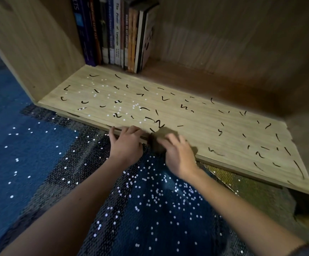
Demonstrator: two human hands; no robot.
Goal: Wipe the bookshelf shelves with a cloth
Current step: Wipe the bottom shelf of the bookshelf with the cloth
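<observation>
The bottom shelf board of a wooden bookshelf is covered with short black marks and small white dots. A small dark brownish cloth lies bunched at the shelf's front edge. My right hand rests on top of the cloth, fingers curled over it; the hand is blurred. My left hand sits just left of it, fingertips bent over the front lip of the shelf.
A row of upright books stands at the back left of the shelf. The bookshelf's side panels close it in left and right. Blue patterned carpet below is strewn with white dots.
</observation>
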